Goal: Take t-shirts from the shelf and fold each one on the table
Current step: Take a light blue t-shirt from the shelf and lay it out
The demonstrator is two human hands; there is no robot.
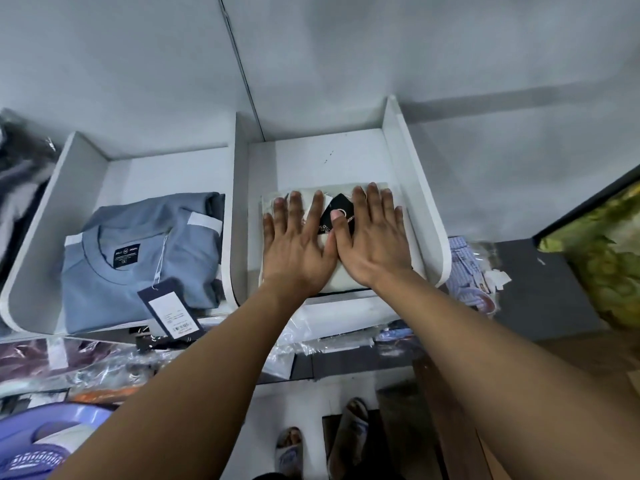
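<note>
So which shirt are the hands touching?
Find the white shelf with two compartments. In the right one lies a cream folded t-shirt with a black tag, both hands flat on it. Its neighbour in the left compartment is blue-grey.

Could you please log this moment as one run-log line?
left hand: flat on white shirt | right hand: flat on it | place: right shelf compartment | blue shirt: left compartment
</note>
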